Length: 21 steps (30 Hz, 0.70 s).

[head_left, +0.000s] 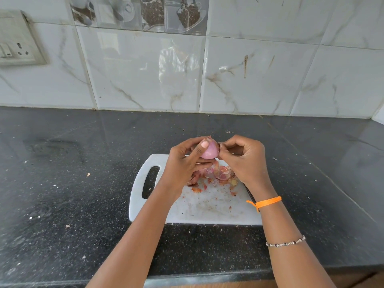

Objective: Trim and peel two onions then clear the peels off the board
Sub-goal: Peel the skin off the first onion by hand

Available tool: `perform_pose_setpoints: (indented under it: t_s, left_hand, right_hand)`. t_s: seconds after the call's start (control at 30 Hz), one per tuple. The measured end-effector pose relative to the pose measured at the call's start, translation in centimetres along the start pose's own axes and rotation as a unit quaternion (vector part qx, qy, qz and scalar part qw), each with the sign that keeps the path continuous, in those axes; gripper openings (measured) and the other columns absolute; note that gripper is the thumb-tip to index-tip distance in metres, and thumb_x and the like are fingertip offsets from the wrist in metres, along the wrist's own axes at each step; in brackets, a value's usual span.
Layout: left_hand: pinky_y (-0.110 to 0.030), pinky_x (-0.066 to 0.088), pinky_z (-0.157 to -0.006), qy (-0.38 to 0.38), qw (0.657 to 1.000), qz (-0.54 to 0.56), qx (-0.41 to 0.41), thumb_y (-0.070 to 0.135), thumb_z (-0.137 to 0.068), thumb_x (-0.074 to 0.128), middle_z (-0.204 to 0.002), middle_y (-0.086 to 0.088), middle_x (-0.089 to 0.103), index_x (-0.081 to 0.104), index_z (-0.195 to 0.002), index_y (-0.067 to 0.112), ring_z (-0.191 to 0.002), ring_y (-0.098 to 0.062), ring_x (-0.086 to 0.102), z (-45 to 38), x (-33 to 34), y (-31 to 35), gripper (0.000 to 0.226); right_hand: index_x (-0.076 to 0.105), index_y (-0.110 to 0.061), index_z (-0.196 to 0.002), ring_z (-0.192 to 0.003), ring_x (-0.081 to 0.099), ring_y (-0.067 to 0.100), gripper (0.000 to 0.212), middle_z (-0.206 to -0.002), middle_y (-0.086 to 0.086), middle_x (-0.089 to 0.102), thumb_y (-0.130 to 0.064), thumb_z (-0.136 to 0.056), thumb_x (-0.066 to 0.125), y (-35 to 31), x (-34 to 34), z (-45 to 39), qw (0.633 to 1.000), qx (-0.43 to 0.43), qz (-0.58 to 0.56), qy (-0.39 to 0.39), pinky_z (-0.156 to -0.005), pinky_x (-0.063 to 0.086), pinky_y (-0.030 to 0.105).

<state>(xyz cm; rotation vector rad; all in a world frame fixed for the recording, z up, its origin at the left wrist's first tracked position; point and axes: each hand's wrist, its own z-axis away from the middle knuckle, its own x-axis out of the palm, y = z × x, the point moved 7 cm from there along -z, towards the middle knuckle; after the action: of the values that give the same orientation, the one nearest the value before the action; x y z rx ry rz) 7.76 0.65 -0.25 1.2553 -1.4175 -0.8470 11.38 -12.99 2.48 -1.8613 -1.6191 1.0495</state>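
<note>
A pink, mostly peeled onion [209,151] is held above the far edge of the white cutting board [199,210]. My left hand [182,165] grips it, thumb across its front. My right hand [245,161] pinches at the onion's right side with thumb and fingertips, where a bit of skin seems to sit. A heap of reddish onion peels [216,175] lies on the board under my hands. A dark knife [250,194] shows partly at the board's right side, mostly hidden by my right wrist. A second onion is not visible.
The board lies on a black speckled counter [83,194] with small peel scraps scattered on it. A tiled wall [187,69] stands behind. A wall socket [18,44] is at the upper left. The counter's front edge runs along the bottom.
</note>
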Motion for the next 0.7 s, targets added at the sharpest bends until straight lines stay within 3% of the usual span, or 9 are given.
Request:
perform_pose_setpoints:
  t_s: [0.2, 0.37, 0.5, 0.7]
  left_hand:
    - [-0.022, 0.056, -0.066, 0.012, 1.0, 0.005, 0.014, 0.017, -0.091, 0.056, -0.111, -0.026, 0.061, 0.065, -0.105, 0.016, -0.082, -0.02, 0.071, 0.01, -0.11, 0.13, 0.017]
    - [-0.024, 0.057, -0.07, 0.016, 1.0, -0.001, 0.017, 0.013, -0.087, 0.061, -0.095, -0.01, 0.061, 0.064, -0.112, 0.013, -0.084, -0.017, 0.071, -0.21, -0.5, 0.08, 0.025]
    - [-0.023, 0.056, -0.068, 0.001, 1.0, 0.015, 0.012, 0.007, -0.086, 0.061, -0.091, -0.006, 0.062, 0.064, -0.114, 0.011, -0.084, -0.017, 0.071, -0.12, -0.23, 0.04, 0.028]
    - [-0.024, 0.056, -0.069, -0.006, 1.0, 0.019, 0.007, 0.006, -0.086, 0.061, -0.099, -0.01, 0.064, 0.065, -0.113, 0.012, -0.086, -0.019, 0.071, -0.09, -0.18, -0.13, 0.027]
  right_hand:
    - [0.07, -0.008, -0.086, -0.08, 0.071, 0.02, 0.015, -0.083, 0.007, 0.072, 0.0, -0.089, 0.058, 0.28, -0.25, 0.02, 0.998, 0.01, -0.062, 0.006, -0.072, 0.059, 0.035]
    - [0.07, -0.011, -0.085, -0.08, 0.068, 0.009, 0.008, -0.084, -0.002, 0.07, -0.005, -0.08, 0.071, -0.28, 0.07, 0.08, 0.999, -0.009, -0.047, -0.003, -0.064, 0.054, 0.02]
    - [0.066, -0.018, -0.079, -0.082, 0.065, 0.01, 0.007, -0.082, -0.006, 0.067, -0.017, -0.073, 0.071, 0.1, 0.1, -0.03, 0.999, -0.014, -0.05, 0.003, -0.075, 0.055, 0.03]
    - [0.063, -0.012, -0.074, -0.08, 0.064, 0.017, 0.008, -0.081, 0.001, 0.065, -0.009, -0.071, 0.071, 0.12, -0.05, -0.19, 0.998, -0.054, -0.024, 0.01, -0.071, 0.054, 0.033]
